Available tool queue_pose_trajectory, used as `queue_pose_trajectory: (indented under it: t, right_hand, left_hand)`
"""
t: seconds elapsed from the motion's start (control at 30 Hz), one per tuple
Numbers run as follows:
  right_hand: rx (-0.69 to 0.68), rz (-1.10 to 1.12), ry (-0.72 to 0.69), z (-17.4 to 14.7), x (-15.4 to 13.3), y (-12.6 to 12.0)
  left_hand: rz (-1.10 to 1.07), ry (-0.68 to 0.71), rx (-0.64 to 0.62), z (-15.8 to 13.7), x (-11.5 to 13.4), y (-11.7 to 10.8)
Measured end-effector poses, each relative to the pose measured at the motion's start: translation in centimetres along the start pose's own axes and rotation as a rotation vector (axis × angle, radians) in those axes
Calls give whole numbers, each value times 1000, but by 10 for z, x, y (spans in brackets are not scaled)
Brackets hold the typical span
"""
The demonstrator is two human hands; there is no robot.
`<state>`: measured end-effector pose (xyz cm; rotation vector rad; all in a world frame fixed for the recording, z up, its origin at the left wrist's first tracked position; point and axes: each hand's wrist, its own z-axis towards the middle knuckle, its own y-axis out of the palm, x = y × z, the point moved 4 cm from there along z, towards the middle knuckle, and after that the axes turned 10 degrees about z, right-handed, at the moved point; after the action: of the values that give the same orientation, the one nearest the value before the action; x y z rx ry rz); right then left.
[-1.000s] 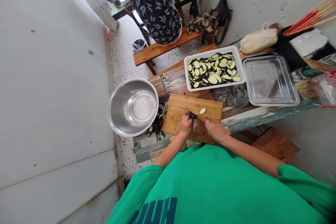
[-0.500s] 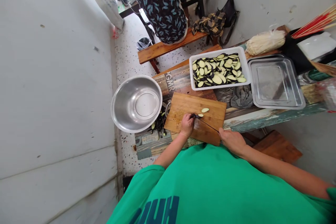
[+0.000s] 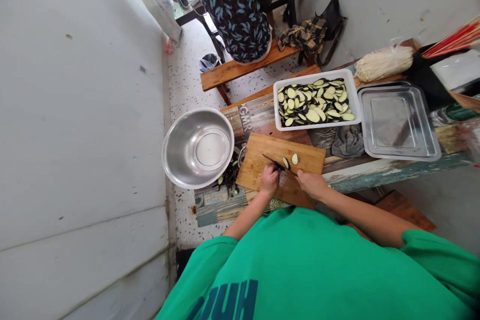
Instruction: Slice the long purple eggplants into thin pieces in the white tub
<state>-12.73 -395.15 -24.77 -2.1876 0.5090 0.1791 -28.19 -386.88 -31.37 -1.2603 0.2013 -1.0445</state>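
Observation:
A wooden cutting board (image 3: 258,147) lies before me on the table. My right hand (image 3: 311,184) is closed round the handle of a knife (image 3: 270,160), whose dark blade points left and away across the board. Just behind the blade, my left hand (image 3: 269,179) is closed on a dark piece of eggplant (image 3: 280,166), mostly hidden by the fingers and blade. Two pale, dark-edged eggplant slices (image 3: 294,159) lie beyond the knife. Past the board, a white tray (image 3: 276,105) holds many such slices.
A large steel bowl (image 3: 180,160) stands at the left, beside dark peelings (image 3: 228,182). Right of the board are a grey cloth (image 3: 348,141), a clear lid (image 3: 399,115) and a bag of skewers (image 3: 386,62). A person (image 3: 236,10) sits on a bench (image 3: 221,74) at the far side.
My right hand has moved left and the knife has slid forward across the board, its tip now past my left hand. The slice by the blade now leans with its dark edge showing.

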Motion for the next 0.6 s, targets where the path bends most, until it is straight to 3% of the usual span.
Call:
queue_pose_trajectory:
  t: [0.1,0.27,0.47,0.6]
  right_hand:
    - [49,39,26,10,8,4]
    - [70,44,97,0,37,3]
    - [66,-14,-3,-30,33,-5]
    - [40,-25,-18,-52,30,1]
  left_hand:
    - [28,-37,31,-4,-4,-9]
    - [31,-186,87,-13,-12,-16]
    - [-6,6,27,-4,1,-1]
    - [-16,41,-19,-4,0,5]
